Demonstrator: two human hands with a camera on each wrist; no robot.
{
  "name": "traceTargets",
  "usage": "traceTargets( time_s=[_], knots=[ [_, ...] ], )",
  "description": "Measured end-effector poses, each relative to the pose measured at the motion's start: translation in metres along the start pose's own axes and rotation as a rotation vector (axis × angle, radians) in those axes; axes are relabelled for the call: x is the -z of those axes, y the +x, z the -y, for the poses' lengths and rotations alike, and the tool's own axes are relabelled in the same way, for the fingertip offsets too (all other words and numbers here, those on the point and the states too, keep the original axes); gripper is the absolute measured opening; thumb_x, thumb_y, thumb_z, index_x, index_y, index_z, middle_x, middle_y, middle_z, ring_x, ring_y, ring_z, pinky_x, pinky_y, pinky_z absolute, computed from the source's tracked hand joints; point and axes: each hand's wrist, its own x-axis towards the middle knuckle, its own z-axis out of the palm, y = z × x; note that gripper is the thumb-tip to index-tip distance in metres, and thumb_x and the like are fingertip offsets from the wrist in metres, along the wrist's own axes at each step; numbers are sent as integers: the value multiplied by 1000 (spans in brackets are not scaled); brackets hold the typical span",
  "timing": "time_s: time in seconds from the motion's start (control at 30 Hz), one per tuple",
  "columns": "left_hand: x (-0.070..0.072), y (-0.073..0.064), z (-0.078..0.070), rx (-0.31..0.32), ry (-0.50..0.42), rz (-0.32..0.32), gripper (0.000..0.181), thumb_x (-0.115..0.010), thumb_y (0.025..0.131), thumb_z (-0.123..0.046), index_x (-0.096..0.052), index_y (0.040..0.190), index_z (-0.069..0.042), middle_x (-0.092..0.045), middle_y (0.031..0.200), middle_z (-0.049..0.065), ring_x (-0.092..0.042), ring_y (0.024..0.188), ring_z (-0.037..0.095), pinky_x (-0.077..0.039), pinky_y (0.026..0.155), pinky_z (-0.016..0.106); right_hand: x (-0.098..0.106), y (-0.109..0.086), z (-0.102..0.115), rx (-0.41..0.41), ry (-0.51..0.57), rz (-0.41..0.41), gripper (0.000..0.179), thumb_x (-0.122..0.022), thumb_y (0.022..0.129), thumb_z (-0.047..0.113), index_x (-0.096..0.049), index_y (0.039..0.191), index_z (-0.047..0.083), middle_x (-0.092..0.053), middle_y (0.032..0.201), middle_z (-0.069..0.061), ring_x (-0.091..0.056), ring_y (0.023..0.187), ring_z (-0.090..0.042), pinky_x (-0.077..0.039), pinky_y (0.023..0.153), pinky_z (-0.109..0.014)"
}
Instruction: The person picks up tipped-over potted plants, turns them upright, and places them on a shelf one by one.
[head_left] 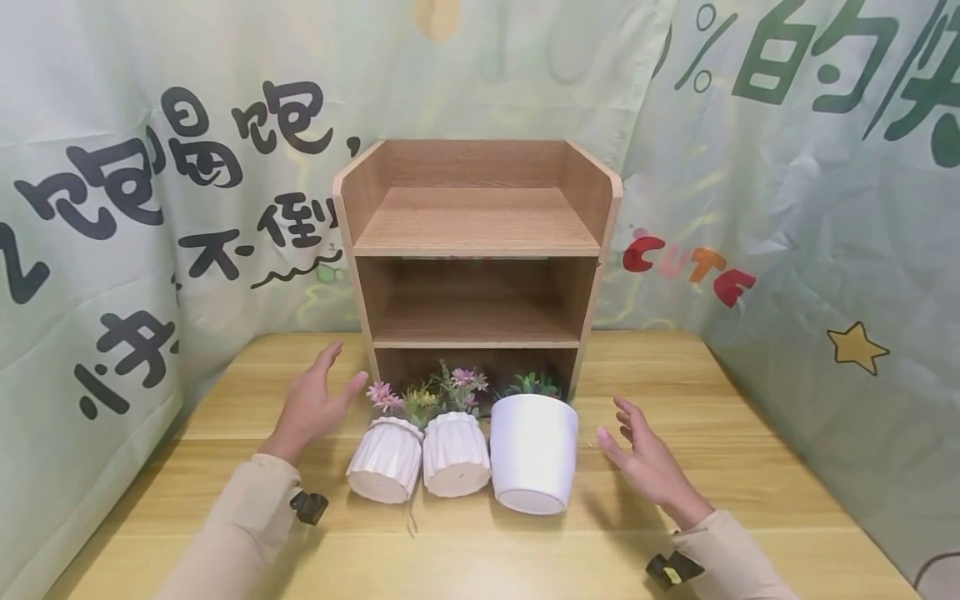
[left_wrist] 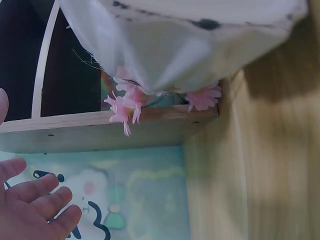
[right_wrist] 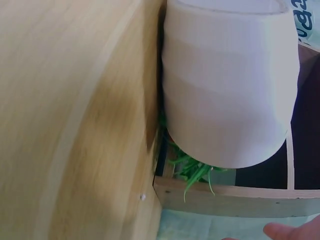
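Three white flower pots lie on their sides in a row, bases toward me and plants toward the wooden shelf (head_left: 476, 218). The left ridged pot (head_left: 386, 458) has pink flowers (left_wrist: 122, 107); the middle ridged pot (head_left: 456, 454) has purple-pink flowers (head_left: 465, 379). On the right, a larger smooth pot (right_wrist: 230, 85) has green leaves (right_wrist: 195, 172). My left hand (head_left: 311, 408) hovers left of the row, fingers spread, touching nothing. To the right of the smooth pot, my right hand (head_left: 648, 462) is held apart from it with fingers loosely extended; the right wrist view shows only fingertips.
The shelf has an upper tray and two compartments below, standing at the back of the wooden table (head_left: 480, 558). Printed curtains (head_left: 810, 225) hang behind and along both sides. A thin string (head_left: 412, 521) trails by the left pot.
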Motion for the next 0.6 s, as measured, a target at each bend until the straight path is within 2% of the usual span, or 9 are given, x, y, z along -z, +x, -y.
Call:
traceTargets(
  time_s=[0.27, 0.6],
  knots=[
    [-3, 15, -5, 8, -61, -4, 75, -56, 96, -46, -28, 149, -1, -39, 147, 26, -38, 133, 43, -32, 106, 60, -10, 3, 5, -91, 208, 74, 73, -46, 102, 39, -11, 150, -4, -19, 149, -38, -26, 134, -54, -28, 108, -60],
    [-4, 38, -17, 44, -137, -14, 79, -57, 95, -46, -21, 153, -5, -35, 150, 24, -39, 133, 42, -33, 109, 52, -22, 9, 9, -160, 251, 111, 77, -46, 101, 44, -13, 149, -6, -19, 150, -37, -27, 134, -54, -27, 108, -61]
  ],
)
